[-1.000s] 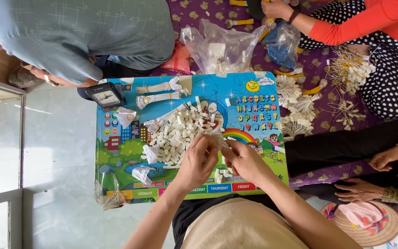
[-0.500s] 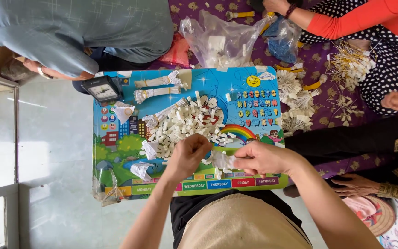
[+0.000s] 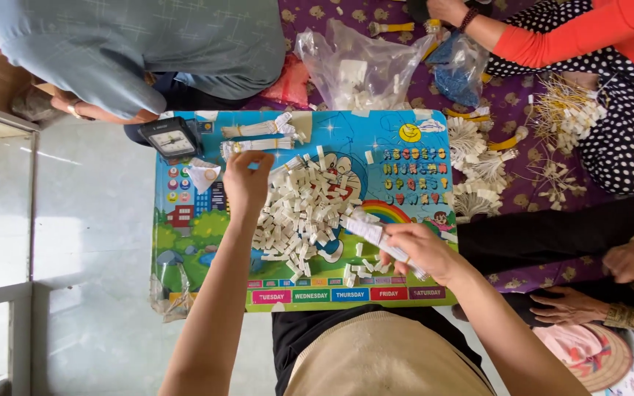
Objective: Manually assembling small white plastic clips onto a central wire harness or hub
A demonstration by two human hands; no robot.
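White tags (image 3: 299,216) heap on my colourful desk (image 3: 185,220); my right hand (image 3: 423,253) grips a tag stack (image 3: 376,236), left hand (image 3: 247,183) pinches above the heap

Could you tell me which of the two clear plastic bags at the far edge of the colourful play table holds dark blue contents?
The smaller right-hand clear plastic bag; the larger crumpled clear bag beside it holds white pieces.

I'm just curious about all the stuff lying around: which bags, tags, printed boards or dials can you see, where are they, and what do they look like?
Printed board: centre, rectangular, bright cartoon colours.
Heap of tags: on the board, small white strips.
Stack of tags: in the right hand, white.
Clock: board's top-left corner, black, white dial.
Clear bag: above the board, crumpled, white pieces inside.
Blue bag: beside it, see-through.
Left hand: over the heap's left edge.
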